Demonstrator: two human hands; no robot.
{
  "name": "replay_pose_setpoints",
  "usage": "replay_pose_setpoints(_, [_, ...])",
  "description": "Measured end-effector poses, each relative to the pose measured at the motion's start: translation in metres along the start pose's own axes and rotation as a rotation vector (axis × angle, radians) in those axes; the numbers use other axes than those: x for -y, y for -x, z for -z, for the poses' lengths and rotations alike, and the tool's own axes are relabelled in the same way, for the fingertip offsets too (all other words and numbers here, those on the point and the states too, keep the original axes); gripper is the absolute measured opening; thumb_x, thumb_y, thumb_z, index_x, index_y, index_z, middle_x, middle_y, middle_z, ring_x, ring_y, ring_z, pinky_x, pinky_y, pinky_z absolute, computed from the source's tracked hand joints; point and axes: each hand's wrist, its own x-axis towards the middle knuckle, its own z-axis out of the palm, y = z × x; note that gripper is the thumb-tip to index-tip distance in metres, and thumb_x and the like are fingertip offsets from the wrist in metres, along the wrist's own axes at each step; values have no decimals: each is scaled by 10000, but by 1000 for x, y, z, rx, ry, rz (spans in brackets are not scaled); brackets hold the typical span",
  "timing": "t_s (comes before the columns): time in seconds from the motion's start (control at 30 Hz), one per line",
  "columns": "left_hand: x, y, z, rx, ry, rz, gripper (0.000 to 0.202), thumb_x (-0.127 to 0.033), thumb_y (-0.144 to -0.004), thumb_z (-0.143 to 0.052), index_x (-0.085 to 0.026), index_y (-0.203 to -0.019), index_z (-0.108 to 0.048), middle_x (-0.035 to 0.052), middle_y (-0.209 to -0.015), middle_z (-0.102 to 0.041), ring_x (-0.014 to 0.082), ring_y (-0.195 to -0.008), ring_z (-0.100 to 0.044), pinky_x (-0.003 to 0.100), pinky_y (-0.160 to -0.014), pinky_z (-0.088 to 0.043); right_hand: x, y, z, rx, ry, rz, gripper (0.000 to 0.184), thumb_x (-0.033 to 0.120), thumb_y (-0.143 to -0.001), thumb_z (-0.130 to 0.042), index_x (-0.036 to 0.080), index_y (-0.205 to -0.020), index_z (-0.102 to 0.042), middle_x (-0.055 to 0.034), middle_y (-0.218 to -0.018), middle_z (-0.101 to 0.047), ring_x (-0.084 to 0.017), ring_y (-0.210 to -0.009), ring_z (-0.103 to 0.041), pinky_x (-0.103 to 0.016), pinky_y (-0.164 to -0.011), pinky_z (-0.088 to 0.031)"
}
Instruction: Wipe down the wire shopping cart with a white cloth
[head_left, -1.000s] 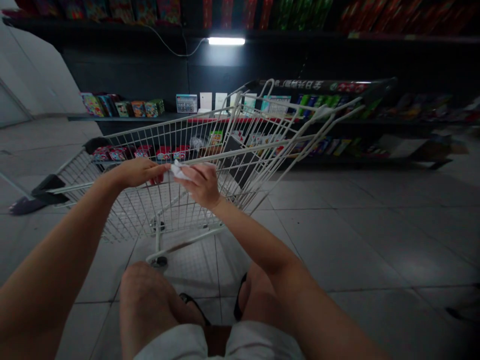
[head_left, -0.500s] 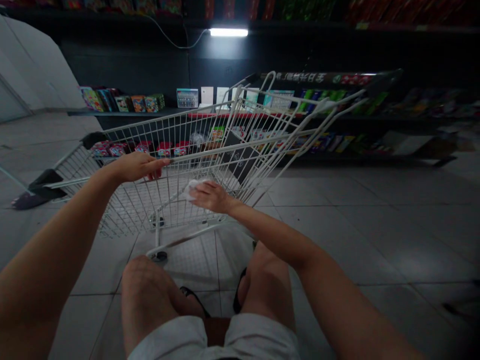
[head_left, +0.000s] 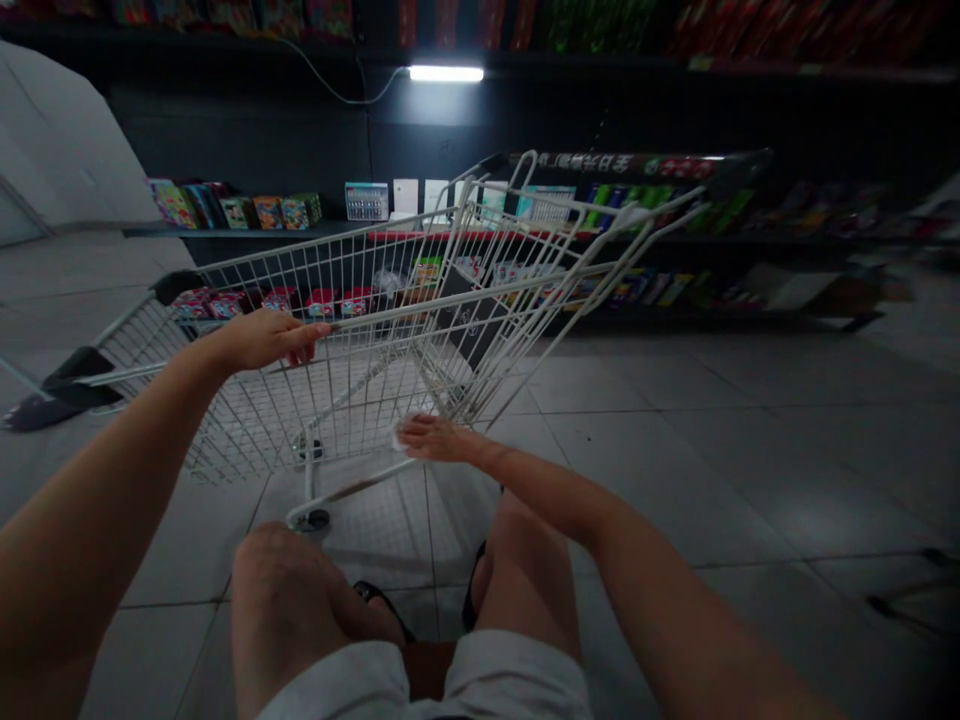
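Note:
A white wire shopping cart point(head_left: 375, 300) stands tilted in front of me on the tiled floor. My left hand point(head_left: 262, 340) is closed over the cart's upper side rail. My right hand point(head_left: 435, 440) lies flat, palm down, against the low edge of the cart's side, pressing a small white cloth point(head_left: 397, 437) that mostly hides under the fingers. My bare knees point(head_left: 292, 580) show at the bottom, crouched behind the cart.
Dark store shelves point(head_left: 247, 215) with colourful boxes and packets run along the back under a strip light point(head_left: 445, 73). The cart's handle bar point(head_left: 637, 165) points to the right. A dark mop head point(head_left: 30, 410) lies at the far left. Grey floor tiles stretch right.
My right hand slid down the cart's side with the white cloth, from the top rail to the bottom edge. My left hand stayed on the rail.

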Motion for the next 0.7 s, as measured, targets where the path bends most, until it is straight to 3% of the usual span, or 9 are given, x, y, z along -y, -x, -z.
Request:
replay_pose_setpoints(0.13, [2,0,1,8,-47,-19,668,-652,-885,-296,-131,-786,-702,82,-785,-731,180,-754,-649,292,-776,-473,-70,17,69,-84,176,-88,188,299,-945,-523,265,-948,-709,-32,-1087,-672,-183,-1029,-586,-415,-944,-504])
replay_pose_setpoints(0.23, [5,-2,1,-10,-59,-20,669,-664,-888,-300,-145,-772,-706,68,-773,-734,180,-763,-644,296,-788,-470,-113,22,127,-437,430,-368,245,277,-926,-492,278,-977,-731,-54,-1122,-631,-255,-1142,-532,-507,-1006,-449])
replay_pose_setpoints(0.3, [6,-2,0,-22,-44,-20,667,-667,-887,-309,-147,-758,-707,65,-763,-735,179,-757,-642,298,-792,-471,-124,23,140,-638,497,-519,298,241,-900,-461,270,-1041,-722,-74,-1156,-583,-303,-1210,-488,-568,-1024,-419])
replay_pose_setpoints(0.37, [6,-1,0,-30,-34,-20,668,-673,-881,-320,-145,-753,-709,65,-747,-731,183,-749,-642,301,-791,-473,-118,24,121,-735,494,-573,325,223,-870,-463,263,-1076,-712,-87,-1169,-556,-326,-1222,-470,-591,-1007,-423])
replay_pose_setpoints(0.43, [5,1,0,-39,-33,-22,679,-692,-868,-331,-140,-753,-710,67,-745,-729,195,-755,-645,307,-793,-474,-101,29,76,-724,471,-542,303,216,-853,-506,266,-1060,-721,-90,-1175,-566,-313,-1193,-479,-558,-986,-444])
replay_pose_setpoints(0.5, [5,3,0,-45,-35,-11,699,-715,-857,-329,-139,-742,-709,71,-747,-730,207,-760,-646,314,-794,-474,-81,37,24,-596,431,-434,259,192,-846,-556,285,-1001,-742,-74,-1149,-611,-269,-1118,-513,-483,-959,-467])
replay_pose_setpoints(0.57, [5,6,1,-40,-26,8,717,-731,-851,-321,-141,-722,-707,73,-728,-727,213,-751,-648,317,-786,-478,-67,46,-11,-430,401,-330,253,196,-873,-570,302,-1029,-739,-65,-1124,-653,-234,-1062,-542,-428,-920,-472])
replay_pose_setpoints(0.63, [8,8,1,-26,-7,16,730,-740,-850,-310,-144,-694,-703,74,-702,-719,212,-730,-650,312,-773,-486,-67,52,-16,-283,404,-209,264,212,-900,-569,332,-1078,-722,-45,-1136,-675,-211,-1056,-558,-401,-913,-462])
replay_pose_setpoints(0.7, [13,10,3,-21,-2,8,746,-744,-851,-291,-148,-673,-704,74,-686,-715,211,-717,-654,308,-771,-491,-79,54,12,-183,437,-99,274,224,-914,-568,368,-1102,-707,-17,-1170,-678,-196,-1079,-561,-390,-930,-449])
